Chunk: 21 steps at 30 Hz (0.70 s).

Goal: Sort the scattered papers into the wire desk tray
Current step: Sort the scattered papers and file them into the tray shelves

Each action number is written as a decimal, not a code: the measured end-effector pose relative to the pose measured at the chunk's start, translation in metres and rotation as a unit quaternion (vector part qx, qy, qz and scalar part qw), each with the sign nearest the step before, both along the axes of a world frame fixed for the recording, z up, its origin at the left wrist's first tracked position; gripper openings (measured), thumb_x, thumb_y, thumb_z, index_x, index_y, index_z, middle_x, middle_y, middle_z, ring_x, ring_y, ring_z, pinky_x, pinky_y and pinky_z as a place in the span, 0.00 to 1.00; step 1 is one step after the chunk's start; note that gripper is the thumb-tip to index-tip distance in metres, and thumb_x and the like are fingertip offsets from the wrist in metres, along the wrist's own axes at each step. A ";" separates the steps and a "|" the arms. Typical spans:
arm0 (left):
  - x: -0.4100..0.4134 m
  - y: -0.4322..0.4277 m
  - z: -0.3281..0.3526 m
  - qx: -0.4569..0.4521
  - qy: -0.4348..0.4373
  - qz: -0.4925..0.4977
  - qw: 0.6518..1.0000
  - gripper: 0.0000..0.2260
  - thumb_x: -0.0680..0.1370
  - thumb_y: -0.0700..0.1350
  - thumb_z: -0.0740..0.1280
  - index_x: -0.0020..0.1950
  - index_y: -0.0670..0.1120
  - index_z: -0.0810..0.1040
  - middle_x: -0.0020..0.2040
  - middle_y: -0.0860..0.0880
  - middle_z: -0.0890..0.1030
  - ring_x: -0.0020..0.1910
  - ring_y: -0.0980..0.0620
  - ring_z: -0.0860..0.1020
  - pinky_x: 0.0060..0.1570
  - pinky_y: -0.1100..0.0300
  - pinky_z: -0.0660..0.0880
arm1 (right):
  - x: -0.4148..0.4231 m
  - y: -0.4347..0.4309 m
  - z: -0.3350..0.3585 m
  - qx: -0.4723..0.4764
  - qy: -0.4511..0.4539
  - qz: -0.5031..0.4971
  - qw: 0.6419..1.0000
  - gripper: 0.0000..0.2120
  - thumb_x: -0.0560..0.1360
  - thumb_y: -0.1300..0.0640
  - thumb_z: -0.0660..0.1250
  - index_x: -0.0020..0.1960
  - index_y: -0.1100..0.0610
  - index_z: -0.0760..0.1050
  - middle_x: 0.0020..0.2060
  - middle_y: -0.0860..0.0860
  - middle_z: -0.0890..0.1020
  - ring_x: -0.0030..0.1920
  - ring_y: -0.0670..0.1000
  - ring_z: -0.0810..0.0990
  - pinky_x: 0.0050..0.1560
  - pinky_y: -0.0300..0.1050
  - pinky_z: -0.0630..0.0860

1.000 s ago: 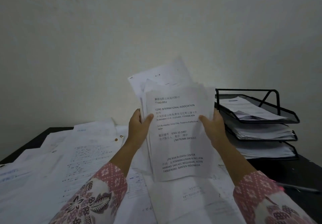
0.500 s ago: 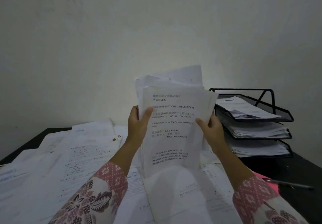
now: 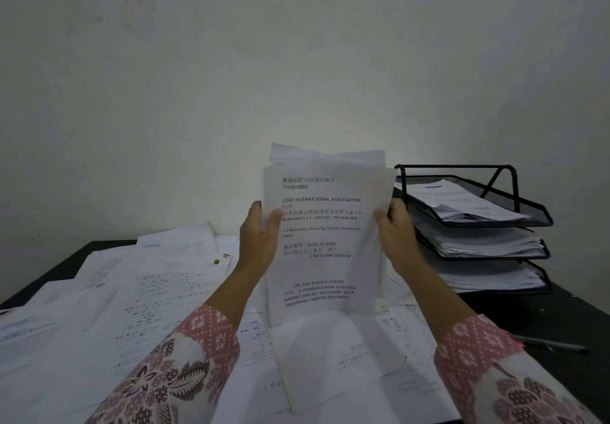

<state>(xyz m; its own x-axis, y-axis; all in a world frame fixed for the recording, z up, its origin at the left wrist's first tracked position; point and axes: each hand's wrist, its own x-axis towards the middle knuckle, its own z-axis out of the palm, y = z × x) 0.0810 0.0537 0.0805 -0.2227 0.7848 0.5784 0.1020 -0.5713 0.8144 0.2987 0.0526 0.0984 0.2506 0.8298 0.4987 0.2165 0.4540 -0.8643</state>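
Since a second ago the stack of papers has squared up; earlier its sheets fanned out askew, and I now see them stand upright with the bottom edge on the loose sheets covering the desk. Left hand grips the stack's left edge, thumb across the front; right hand pinches its right edge. Just right of the stack stands the wire tray, three tiers, each holding papers. Near the right sleeve lies a pen.

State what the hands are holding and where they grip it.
A stack of papers, held upright. The left hand grips its left edge, the right hand its right edge, both about mid-height.
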 end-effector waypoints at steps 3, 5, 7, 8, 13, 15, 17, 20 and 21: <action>0.005 -0.004 0.001 -0.001 -0.025 -0.014 1.000 0.05 0.82 0.46 0.58 0.50 0.50 0.72 0.47 0.53 0.80 0.45 0.56 0.80 0.40 0.65 0.78 | -0.004 -0.001 0.002 0.005 0.009 -0.003 1.000 0.04 0.81 0.61 0.54 0.55 0.59 0.66 0.43 0.47 0.74 0.42 0.44 0.74 0.41 0.38 0.73; 0.008 -0.006 0.004 -0.023 -0.057 -0.009 0.998 0.06 0.82 0.45 0.55 0.53 0.46 0.70 0.46 0.53 0.78 0.44 0.57 0.78 0.39 0.65 0.76 | -0.006 -0.001 0.004 0.012 0.016 -0.008 1.000 0.06 0.81 0.61 0.54 0.57 0.59 0.66 0.43 0.46 0.74 0.41 0.42 0.74 0.41 0.36 0.72; 0.007 -0.005 0.002 -0.048 -0.065 -0.005 0.997 0.04 0.82 0.42 0.55 0.55 0.44 0.67 0.45 0.53 0.77 0.42 0.57 0.77 0.37 0.63 0.74 | -0.005 -0.002 0.003 0.015 0.027 -0.011 0.999 0.06 0.81 0.62 0.54 0.58 0.60 0.66 0.42 0.45 0.74 0.41 0.41 0.73 0.41 0.35 0.71; 0.006 -0.004 0.000 -0.056 -0.056 -0.001 0.997 0.04 0.81 0.41 0.56 0.55 0.45 0.67 0.45 0.53 0.76 0.42 0.56 0.77 0.37 0.62 0.73 | -0.004 -0.003 0.003 0.015 0.035 -0.007 0.999 0.06 0.81 0.62 0.54 0.58 0.59 0.65 0.42 0.45 0.74 0.41 0.41 0.73 0.41 0.35 0.71; 0.008 -0.008 -0.009 -0.046 -0.030 -0.050 0.997 0.04 0.82 0.45 0.57 0.52 0.49 0.71 0.47 0.53 0.80 0.44 0.56 0.80 0.36 0.65 0.78 | -0.005 -0.006 -0.001 -0.010 0.023 0.026 0.999 0.05 0.80 0.60 0.57 0.56 0.56 0.66 0.44 0.44 0.75 0.44 0.42 0.75 0.40 0.37 0.72; 0.010 -0.010 -0.009 -0.062 -0.073 -0.067 0.993 0.04 0.82 0.44 0.56 0.54 0.48 0.70 0.48 0.51 0.79 0.45 0.53 0.80 0.37 0.61 0.78 | -0.008 -0.006 -0.001 -0.015 0.020 0.022 0.999 0.05 0.81 0.61 0.56 0.56 0.55 0.67 0.43 0.43 0.74 0.44 0.42 0.74 0.40 0.36 0.71; 0.010 -0.010 -0.008 -0.090 -0.115 -0.062 0.987 0.05 0.82 0.42 0.56 0.56 0.46 0.68 0.48 0.50 0.78 0.45 0.52 0.79 0.38 0.58 0.76 | -0.009 -0.005 -0.001 -0.020 0.036 0.021 0.999 0.06 0.81 0.61 0.54 0.57 0.55 0.66 0.44 0.44 0.74 0.43 0.42 0.74 0.40 0.37 0.71; 0.008 -0.008 -0.015 -0.092 -0.093 -0.029 0.991 0.03 0.82 0.45 0.57 0.53 0.48 0.70 0.47 0.52 0.78 0.45 0.54 0.78 0.38 0.60 0.75 | -0.009 -0.004 -0.004 -0.026 0.067 0.025 0.997 0.07 0.81 0.59 0.55 0.58 0.55 0.66 0.45 0.45 0.75 0.44 0.43 0.75 0.40 0.39 0.71; 0.007 -0.009 -0.016 -0.090 -0.087 -0.032 0.992 0.04 0.82 0.46 0.58 0.52 0.50 0.71 0.48 0.52 0.79 0.46 0.53 0.79 0.39 0.60 0.75 | -0.009 -0.004 -0.006 -0.029 0.072 0.029 0.997 0.06 0.81 0.59 0.57 0.58 0.55 0.67 0.45 0.46 0.76 0.44 0.44 0.76 0.40 0.39 0.72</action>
<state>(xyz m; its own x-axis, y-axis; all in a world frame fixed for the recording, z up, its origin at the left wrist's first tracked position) 0.0881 0.0448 0.0642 -0.2537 0.8873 0.3851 -0.0807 -0.4162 0.9057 0.2902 0.0485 0.0924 0.2659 0.8715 0.4119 0.0634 0.4106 -0.9096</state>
